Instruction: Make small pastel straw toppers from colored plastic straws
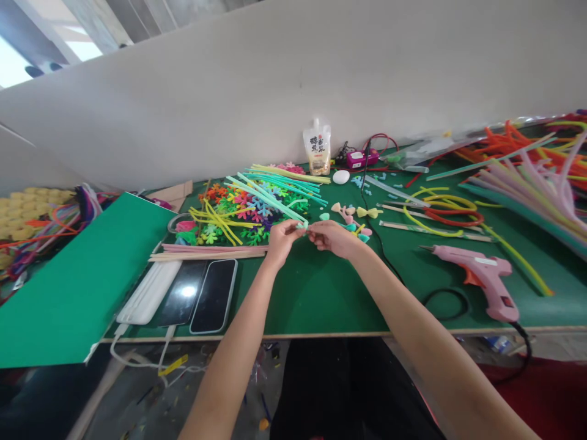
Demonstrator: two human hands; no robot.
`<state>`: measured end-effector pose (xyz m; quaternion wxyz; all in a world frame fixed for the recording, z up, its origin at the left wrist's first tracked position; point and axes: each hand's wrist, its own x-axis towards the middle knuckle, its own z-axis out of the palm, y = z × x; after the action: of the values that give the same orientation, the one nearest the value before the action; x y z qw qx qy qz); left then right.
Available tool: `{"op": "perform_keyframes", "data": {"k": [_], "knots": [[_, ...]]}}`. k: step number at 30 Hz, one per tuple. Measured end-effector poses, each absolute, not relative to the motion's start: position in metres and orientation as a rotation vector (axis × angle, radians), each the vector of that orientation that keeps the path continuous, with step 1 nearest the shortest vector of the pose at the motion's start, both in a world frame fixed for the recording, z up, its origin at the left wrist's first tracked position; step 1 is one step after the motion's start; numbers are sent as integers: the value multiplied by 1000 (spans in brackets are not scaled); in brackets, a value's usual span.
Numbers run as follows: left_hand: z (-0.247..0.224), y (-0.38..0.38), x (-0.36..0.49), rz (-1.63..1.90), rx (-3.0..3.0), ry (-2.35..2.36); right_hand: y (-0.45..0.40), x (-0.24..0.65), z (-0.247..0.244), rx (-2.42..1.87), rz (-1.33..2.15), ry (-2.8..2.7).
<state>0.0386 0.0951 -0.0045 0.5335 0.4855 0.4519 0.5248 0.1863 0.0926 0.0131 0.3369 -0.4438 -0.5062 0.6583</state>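
A pale mint-green pipe cleaner (pixel 275 205) is bent near its lower end, between my two hands. My left hand (pixel 283 240) is closed in a pinch on it close to the bend. The fingertips of my right hand (pixel 336 238) pinch at the same bent end from the other side, partly hiding it. Just beyond my hands lie a heap of colourful snowflake-shaped pieces (pixel 261 208), turquoise pipe cleaners (pixel 293 185) and yellow pipe cleaners (pixel 220 221). Small shaped fuzzy pieces (pixel 348 214) in pink, yellow and mint are beside my right hand.
At right rest a pink glue gun (pixel 481 269) with a cord and large pipe cleaner bundles (pixel 527 189). On the left are two phones (pixel 213 296), a white power bank (pixel 149 293) and a green board (pixel 87 281). A drink pouch (pixel 317 148) stands against the wall.
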Motion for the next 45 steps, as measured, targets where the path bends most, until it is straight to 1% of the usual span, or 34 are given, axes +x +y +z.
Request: {"op": "perform_keyframes", "data": {"k": [3, 10, 13, 16, 21, 25, 29, 34, 37, 40, 45], "knots": [[-5, 95, 38, 1212, 1187, 1089, 92, 186, 14, -1169, 1689, -1347], [-7, 94, 37, 1172, 1069, 1097, 88, 173, 4, -1183, 1279, -1416], [-8, 94, 38, 1165, 1012, 1085, 87, 170, 2, -1174, 1216, -1411], [-7, 94, 39, 1197, 992, 1078, 89, 171, 3, -1206, 1295, -1373], [-4, 93, 41, 1235, 1035, 1076, 92, 178, 8, -1197, 1640, -1288], [-4, 93, 41, 1234, 1112, 1086, 94, 184, 12, -1174, 1773, -1231], [-4, 93, 42, 1215, 1159, 1104, 93, 183, 11, -1171, 1737, -1232], [-5, 94, 42, 1199, 1129, 1151, 90, 176, 6, -1189, 1462, -1278], [-6, 94, 42, 1194, 1096, 1166, 90, 173, 3, -1184, 1373, -1299], [-6, 95, 43, 1222, 1096, 1165, 91, 174, 2, -1209, 1437, -1294], [-3, 93, 44, 1261, 1158, 1113, 93, 183, 8, -1173, 1715, -1260]]}}
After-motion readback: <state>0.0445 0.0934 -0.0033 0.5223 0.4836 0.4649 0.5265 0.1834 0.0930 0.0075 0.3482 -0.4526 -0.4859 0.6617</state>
